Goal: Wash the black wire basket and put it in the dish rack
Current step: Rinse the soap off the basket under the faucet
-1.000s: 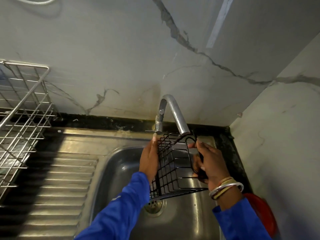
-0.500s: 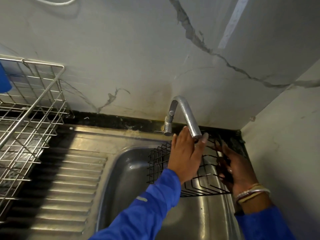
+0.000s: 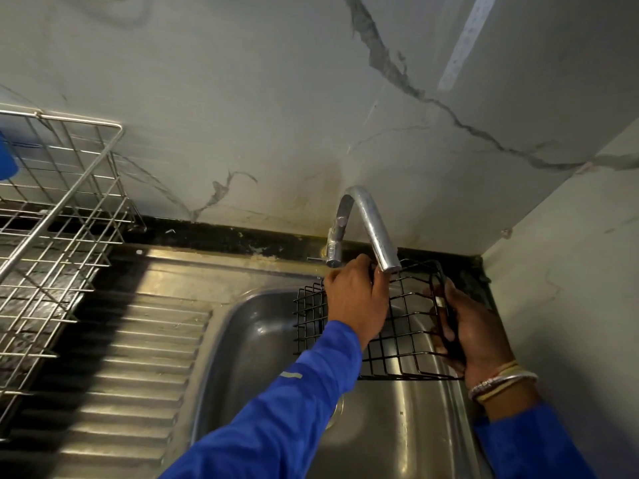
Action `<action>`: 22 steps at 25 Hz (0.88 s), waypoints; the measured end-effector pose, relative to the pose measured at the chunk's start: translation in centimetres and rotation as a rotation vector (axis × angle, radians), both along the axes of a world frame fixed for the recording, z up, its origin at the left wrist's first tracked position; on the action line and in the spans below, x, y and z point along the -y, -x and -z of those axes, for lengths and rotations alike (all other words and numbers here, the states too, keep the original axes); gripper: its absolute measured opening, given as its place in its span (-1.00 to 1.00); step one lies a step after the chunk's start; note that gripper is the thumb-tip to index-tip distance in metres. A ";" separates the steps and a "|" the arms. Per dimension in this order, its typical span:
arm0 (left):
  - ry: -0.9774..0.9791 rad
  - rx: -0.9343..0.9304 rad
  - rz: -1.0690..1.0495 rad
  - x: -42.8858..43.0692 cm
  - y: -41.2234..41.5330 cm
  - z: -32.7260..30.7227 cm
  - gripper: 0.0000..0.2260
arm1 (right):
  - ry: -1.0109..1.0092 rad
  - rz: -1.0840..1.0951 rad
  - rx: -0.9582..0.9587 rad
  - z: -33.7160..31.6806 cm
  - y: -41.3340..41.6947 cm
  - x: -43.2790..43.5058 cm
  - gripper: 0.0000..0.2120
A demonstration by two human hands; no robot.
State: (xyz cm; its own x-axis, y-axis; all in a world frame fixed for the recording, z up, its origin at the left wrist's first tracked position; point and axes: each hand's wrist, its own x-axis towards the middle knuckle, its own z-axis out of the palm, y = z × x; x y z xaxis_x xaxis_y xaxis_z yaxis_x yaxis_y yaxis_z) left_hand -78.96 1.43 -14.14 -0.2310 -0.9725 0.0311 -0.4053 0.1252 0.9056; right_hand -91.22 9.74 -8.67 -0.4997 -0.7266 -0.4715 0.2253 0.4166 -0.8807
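The black wire basket (image 3: 409, 331) hangs over the steel sink (image 3: 252, 344), just under the tap spout (image 3: 375, 229). My right hand (image 3: 470, 335) grips the basket's right end, with bangles at the wrist. My left hand (image 3: 358, 300) is on the basket's upper far side, between the tap base and the spout mouth. Its fingers curl over the top wires and their tips are hidden. I see no water running from the spout. The steel wire dish rack (image 3: 69, 236) stands on the counter at the far left.
A ribbed steel drainboard (image 3: 121, 375) lies between the sink and the rack. A blue object (image 3: 7, 157) shows at the rack's left edge. Marbled walls close in behind the tap and on the right, forming a tight corner. The drain is partly hidden by my left sleeve.
The view has shifted right. My left hand left the basket's left side and rose to its top by the spout, where its fingers curled. The basket turned with its long side across the sink.
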 end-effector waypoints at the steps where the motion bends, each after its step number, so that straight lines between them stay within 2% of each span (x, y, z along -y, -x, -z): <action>1: 0.026 0.028 0.008 0.3 0.0 -0.1 -0.58 | -0.028 -0.018 -0.072 0.3 0.0 0.4 -0.63; 3: 0.066 0.135 0.035 0.6 -0.2 -0.5 -0.59 | -0.100 -0.051 -0.172 0.7 -0.1 1.3 -0.60; 6: 0.100 0.211 0.046 0.8 -0.7 -1.0 -0.63 | -0.113 -0.057 -0.168 0.7 -0.3 2.3 -0.55; 8: 0.084 0.230 0.053 1.0 -0.9 -0.7 -0.66 | -0.080 -0.043 -0.316 0.6 -0.8 2.4 -0.48; 11: 0.060 0.264 0.038 1.2 -0.8 -0.8 -0.63 | -0.014 -0.209 -0.530 0.7 -1.7 2.0 -0.35; 14: 0.057 0.325 0.049 1.3 -1.0 -1.0 -0.67 | -0.072 -0.365 -0.506 0.9 -1.6 1.6 -0.38; 16: 0.073 0.428 0.058 1.0 -1.1 -1.2 -0.67 | -0.129 -0.379 -0.427 1.3 -1.4 1.8 -0.41; 22: 0.118 0.519 0.020 1.0 -1.7 -2.0 -0.63 | -0.070 -0.431 -0.364 2.1 -2.4 2.1 -0.46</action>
State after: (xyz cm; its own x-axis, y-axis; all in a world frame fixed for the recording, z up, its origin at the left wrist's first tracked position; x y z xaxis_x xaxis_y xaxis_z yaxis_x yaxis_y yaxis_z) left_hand -77.25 0.41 -12.17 -0.2637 -0.9645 0.0165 -0.7930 0.2265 0.5656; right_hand -88.77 7.62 -10.77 -0.3041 -0.8740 -0.3790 -0.2910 0.4640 -0.8366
